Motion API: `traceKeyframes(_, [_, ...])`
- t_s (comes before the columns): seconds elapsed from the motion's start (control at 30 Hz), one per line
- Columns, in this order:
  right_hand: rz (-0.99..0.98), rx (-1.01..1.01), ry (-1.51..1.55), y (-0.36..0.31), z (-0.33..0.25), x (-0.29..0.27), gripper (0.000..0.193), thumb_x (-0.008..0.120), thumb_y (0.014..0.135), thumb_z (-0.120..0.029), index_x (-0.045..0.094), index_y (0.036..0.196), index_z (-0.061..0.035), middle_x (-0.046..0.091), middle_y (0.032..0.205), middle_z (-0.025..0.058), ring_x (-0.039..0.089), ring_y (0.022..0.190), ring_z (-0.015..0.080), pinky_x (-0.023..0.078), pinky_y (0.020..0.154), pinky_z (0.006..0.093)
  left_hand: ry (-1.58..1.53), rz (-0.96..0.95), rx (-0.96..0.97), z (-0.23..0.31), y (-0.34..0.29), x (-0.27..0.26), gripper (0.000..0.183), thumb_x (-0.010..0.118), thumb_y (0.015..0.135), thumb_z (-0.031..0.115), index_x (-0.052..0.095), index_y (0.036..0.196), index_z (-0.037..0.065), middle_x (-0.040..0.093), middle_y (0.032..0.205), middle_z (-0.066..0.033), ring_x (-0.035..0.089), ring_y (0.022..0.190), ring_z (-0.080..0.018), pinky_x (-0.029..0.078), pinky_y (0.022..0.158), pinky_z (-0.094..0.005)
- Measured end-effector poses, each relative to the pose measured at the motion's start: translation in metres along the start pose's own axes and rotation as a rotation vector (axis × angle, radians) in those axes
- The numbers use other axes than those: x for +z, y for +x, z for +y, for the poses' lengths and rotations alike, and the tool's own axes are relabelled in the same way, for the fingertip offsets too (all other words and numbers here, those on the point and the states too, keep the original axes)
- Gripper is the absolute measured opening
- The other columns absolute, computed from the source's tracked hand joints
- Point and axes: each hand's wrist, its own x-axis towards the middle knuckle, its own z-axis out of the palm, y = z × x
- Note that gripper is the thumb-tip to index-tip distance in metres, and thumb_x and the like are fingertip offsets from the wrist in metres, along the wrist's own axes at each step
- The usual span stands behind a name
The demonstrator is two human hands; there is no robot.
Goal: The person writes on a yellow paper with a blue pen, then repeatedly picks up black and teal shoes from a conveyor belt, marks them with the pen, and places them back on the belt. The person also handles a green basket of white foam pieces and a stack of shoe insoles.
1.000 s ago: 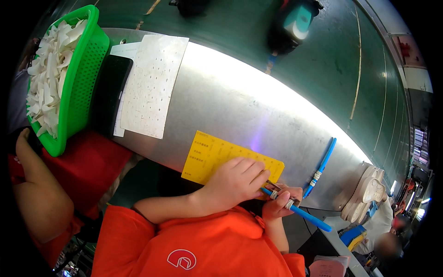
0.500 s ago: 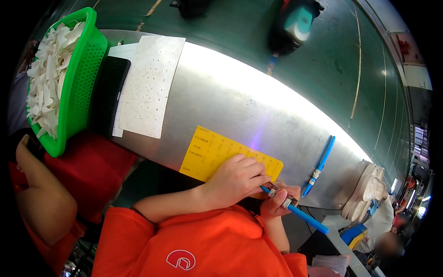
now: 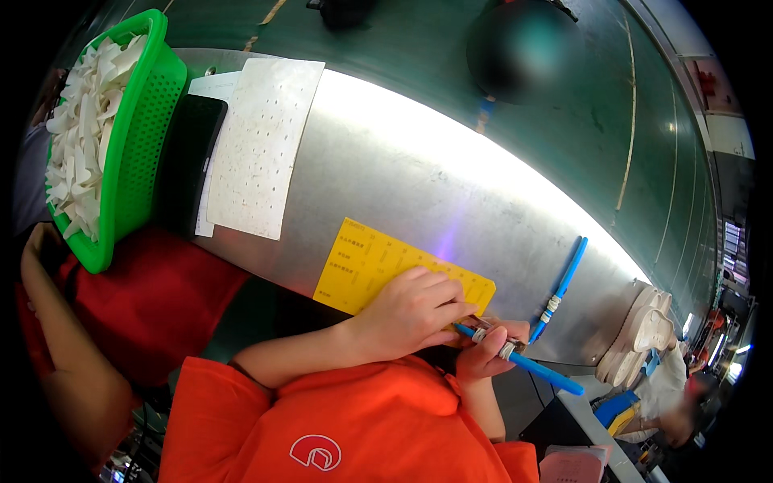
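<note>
My right hand [image 3: 485,359] is closed around a blue pen [image 3: 549,377] with pale bands wound about its barrel. Its tapered end points toward my left hand [image 3: 408,312]. Between the two hands shows a small dark and shiny piece, too small to name. My left hand lies over a yellow printed card [image 3: 358,262], fingers bent and pressed together, fingertips hidden beside the pen's tapered end. The card reaches to the near edge of the metal table. Another blue pen [image 3: 568,278], also banded, lies on the table to the right of the card.
A pale perforated sheet [image 3: 262,153] lies at left over papers, beside a dark flat device [image 3: 201,145]. A green basket [image 3: 149,137] full of white scraps stands at far left. White shoe soles [image 3: 640,334] sit at the right end. Another person's arm [image 3: 76,362] is at left.
My right hand and its pen have shifted slightly to the right. My left hand stays almost where it was on the card. The other person's arm at left has moved.
</note>
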Motion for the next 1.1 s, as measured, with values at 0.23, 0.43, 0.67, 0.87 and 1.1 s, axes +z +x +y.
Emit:
traceKeyframes(0.23, [-0.045, 0.072, 0.084, -0.002, -0.007, -0.002, 0.026, 0.052, 0.088, -0.023, 0.041, 0.080, -0.0003, 0.057, 0.064, 0.0097, 0.055, 0.052, 0.0127, 0.043, 0.048, 0.0225, -0.021, -0.002, -0.036, 0.003, 0.002, -0.001, 0.040, 0.071, 0.064, 0.023, 0.055, 0.099, 0.010, 0.053, 0.082, -0.0032, 0.053, 0.081, -0.0202, 0.039, 0.071, -0.0320])
traceKeyframes(0.43, [-0.053, -0.034, 0.014, -0.007, -0.001, -0.004, 0.026, 0.051, 0.088, -0.023, 0.039, 0.084, -0.0007, 0.059, 0.069, 0.0117, 0.059, 0.057, 0.0168, 0.048, 0.054, 0.0249, -0.026, -0.028, -0.042, 0.004, 0.002, -0.002, 0.039, 0.071, 0.064, 0.021, 0.053, 0.097, 0.009, 0.051, 0.084, -0.0033, 0.051, 0.084, -0.0202, 0.038, 0.074, -0.0316])
traceKeyframes(0.67, [-0.046, 0.000, -0.051, -0.006, -0.013, -0.002, 0.027, 0.051, 0.088, -0.026, 0.039, 0.083, -0.0015, 0.054, 0.069, 0.0103, 0.055, 0.057, 0.0152, 0.045, 0.055, 0.0266, -0.016, -0.028, -0.039, 0.004, 0.003, 0.000, 0.037, 0.070, 0.065, 0.021, 0.053, 0.096, 0.009, 0.051, 0.084, -0.0033, 0.051, 0.084, -0.0201, 0.038, 0.074, -0.0315])
traceKeyframes(0.87, [-0.007, -0.010, -0.084, -0.005, -0.016, 0.003, 0.029, 0.049, 0.089, -0.029, 0.039, 0.082, -0.0026, 0.050, 0.071, 0.0089, 0.049, 0.056, 0.0128, 0.041, 0.054, 0.0266, -0.010, -0.032, -0.038, 0.005, 0.003, 0.001, 0.037, 0.070, 0.064, 0.021, 0.053, 0.095, 0.009, 0.051, 0.084, -0.0035, 0.051, 0.084, -0.0203, 0.039, 0.074, -0.0316])
traceKeyframes(1.1, [-0.035, -0.043, -0.001, -0.005, -0.010, -0.001, 0.026, 0.051, 0.088, -0.021, 0.036, 0.086, 0.0001, 0.056, 0.062, 0.0125, 0.054, 0.048, 0.0137, 0.047, 0.051, 0.0264, -0.002, -0.035, -0.029, 0.006, 0.004, 0.003, 0.037, 0.070, 0.064, 0.021, 0.054, 0.094, 0.009, 0.051, 0.086, -0.0037, 0.051, 0.085, -0.0208, 0.039, 0.076, -0.0324])
